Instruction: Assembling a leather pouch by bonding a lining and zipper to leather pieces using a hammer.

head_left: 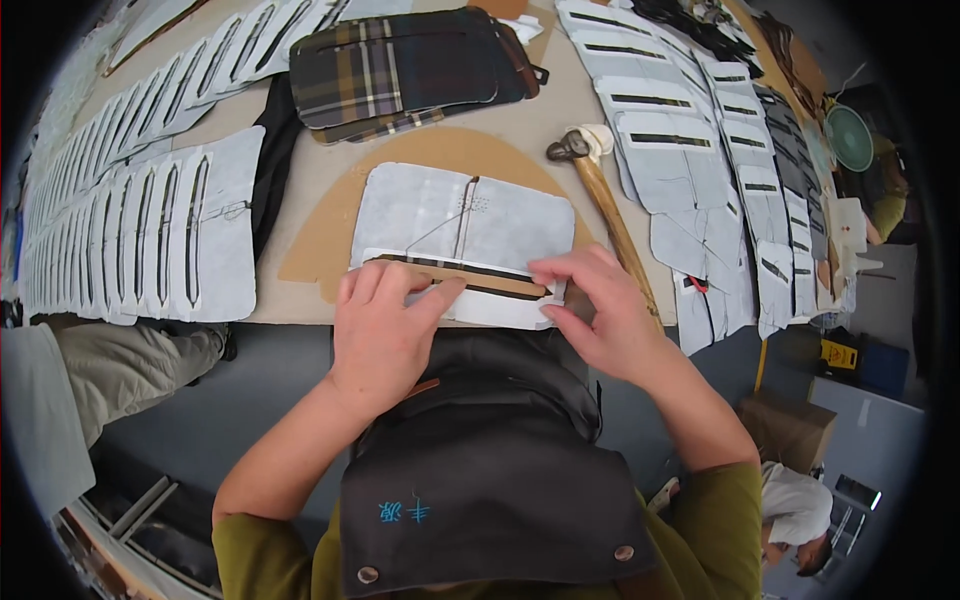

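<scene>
A light grey backed fabric panel (pixel 410 210) with rounded corners lies at the table's near edge, a dark seam and a loose thread on its back. Along its lower part runs a long dark-edged slot with a tan strip (pixel 490 284) showing in it. My left hand (pixel 385 325) presses down on the slot's left part, its thumb and curled fingers on the panel. At the right end, the thumb and forefinger of my right hand (pixel 615 315) grip the panel's corner. Underneath lies a brown rounded board (pixel 325 225).
A wooden-handled hammer (pixel 612 215) rests right of the board. Plaid fabric panels (pixel 395 70) are stacked behind it. Rows of slotted grey panels lie at left (pixel 230 170) and right (pixel 665 165). Another person's trousers (pixel 140 365) show at left; a seated person (pixel 795 510) is at lower right.
</scene>
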`<state>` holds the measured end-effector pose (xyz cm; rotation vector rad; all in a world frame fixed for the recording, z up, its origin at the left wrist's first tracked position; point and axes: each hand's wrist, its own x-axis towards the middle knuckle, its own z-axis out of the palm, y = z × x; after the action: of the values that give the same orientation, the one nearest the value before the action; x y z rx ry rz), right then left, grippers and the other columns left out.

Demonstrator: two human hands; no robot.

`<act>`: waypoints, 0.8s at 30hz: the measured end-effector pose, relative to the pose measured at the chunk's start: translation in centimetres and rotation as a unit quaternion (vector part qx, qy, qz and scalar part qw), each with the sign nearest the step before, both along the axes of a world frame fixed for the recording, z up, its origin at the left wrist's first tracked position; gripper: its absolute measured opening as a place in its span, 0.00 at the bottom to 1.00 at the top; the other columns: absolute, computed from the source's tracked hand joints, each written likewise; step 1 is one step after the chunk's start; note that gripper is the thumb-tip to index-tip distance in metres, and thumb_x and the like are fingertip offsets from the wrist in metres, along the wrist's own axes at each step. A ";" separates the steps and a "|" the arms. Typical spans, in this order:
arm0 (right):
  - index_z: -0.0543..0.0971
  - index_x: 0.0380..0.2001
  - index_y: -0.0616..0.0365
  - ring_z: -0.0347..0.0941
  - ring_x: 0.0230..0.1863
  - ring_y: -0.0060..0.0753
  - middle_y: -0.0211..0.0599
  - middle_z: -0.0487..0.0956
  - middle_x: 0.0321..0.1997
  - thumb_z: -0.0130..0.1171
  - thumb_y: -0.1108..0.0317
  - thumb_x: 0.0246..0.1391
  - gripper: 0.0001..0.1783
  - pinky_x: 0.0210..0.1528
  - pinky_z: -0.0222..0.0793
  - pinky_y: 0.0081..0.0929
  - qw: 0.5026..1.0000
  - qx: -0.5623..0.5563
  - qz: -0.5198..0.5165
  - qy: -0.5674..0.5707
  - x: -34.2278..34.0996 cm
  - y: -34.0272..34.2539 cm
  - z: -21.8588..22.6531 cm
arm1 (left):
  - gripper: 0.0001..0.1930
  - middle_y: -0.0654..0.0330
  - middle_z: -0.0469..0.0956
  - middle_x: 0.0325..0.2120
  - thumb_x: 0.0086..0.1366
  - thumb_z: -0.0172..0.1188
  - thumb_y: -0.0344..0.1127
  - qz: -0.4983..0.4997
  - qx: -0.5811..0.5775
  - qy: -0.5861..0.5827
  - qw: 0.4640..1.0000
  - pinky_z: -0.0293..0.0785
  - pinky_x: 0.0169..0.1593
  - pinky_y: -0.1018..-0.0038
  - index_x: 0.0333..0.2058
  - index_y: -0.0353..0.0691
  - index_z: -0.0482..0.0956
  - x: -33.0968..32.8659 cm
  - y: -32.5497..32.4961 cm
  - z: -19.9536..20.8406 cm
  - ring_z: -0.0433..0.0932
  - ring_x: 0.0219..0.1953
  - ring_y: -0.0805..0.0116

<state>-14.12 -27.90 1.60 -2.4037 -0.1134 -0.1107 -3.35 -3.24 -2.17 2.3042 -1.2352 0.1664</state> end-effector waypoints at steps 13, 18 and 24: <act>0.83 0.49 0.51 0.73 0.45 0.38 0.29 0.81 0.37 0.67 0.81 0.47 0.24 0.48 0.69 0.35 0.997 -0.016 -0.022 -0.076 -1.5 0.4 -2.6 | 0.20 0.62 0.75 0.35 0.56 0.61 0.23 0.018 0.020 0.004 1.000 0.62 0.49 0.62 0.46 0.53 0.86 0.2 -0.8 0.8 0.71 0.42 0.58; 0.84 0.47 0.51 0.73 0.45 0.39 0.31 0.81 0.37 0.69 0.78 0.47 0.22 0.51 0.67 0.37 0.994 -0.049 -0.008 -0.096 -2.0 -0.5 -2.4 | 0.19 0.62 0.76 0.38 0.58 0.64 0.25 0.008 0.016 0.008 1.000 0.63 0.49 0.63 0.47 0.52 0.86 0.5 -0.4 0.6 0.71 0.43 0.58; 0.82 0.49 0.56 0.74 0.47 0.44 0.40 0.79 0.44 0.72 0.76 0.46 0.23 0.49 0.73 0.35 0.980 0.022 -0.156 -0.124 -1.0 -3.1 -1.6 | 0.18 0.64 0.78 0.39 0.58 0.69 0.30 0.018 -0.059 0.057 0.997 0.64 0.49 0.62 0.48 0.48 0.85 0.2 0.3 0.0 0.72 0.44 0.58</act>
<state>-15.07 -30.97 0.03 -2.3369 0.1526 -0.5536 -3.14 -2.94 -2.13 2.2039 -1.0991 0.1153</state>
